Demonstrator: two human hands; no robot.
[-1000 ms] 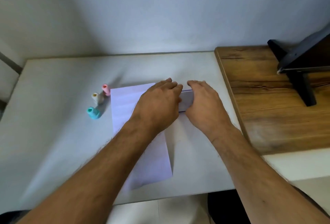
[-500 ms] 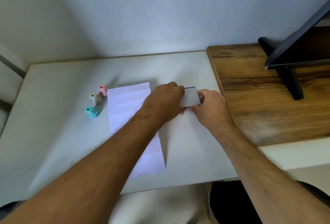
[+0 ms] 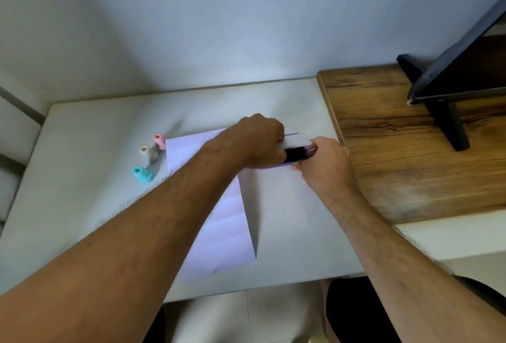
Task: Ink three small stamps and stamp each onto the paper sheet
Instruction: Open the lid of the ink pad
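A white paper sheet (image 3: 221, 230) lies on the white table (image 3: 90, 178). Three small stamps stand left of it: pink (image 3: 159, 141), beige (image 3: 148, 153) and teal (image 3: 143, 173). Just right of the sheet's top is an ink pad case (image 3: 294, 154), its white lid (image 3: 297, 141) tilted up so the dark pad shows. My left hand (image 3: 257, 141) grips the lid's left side. My right hand (image 3: 324, 163) pinches the case at its right end. My left forearm crosses over the sheet.
A raised wooden desktop (image 3: 405, 156) adjoins the table on the right, carrying a black monitor on a stand (image 3: 449, 88). A wall stands close behind. The table's front edge runs near my body, with floor below.
Both hands went from resting over the case to gripping it, and the lid has lifted, exposing the dark pad. The stamps and paper have not moved.
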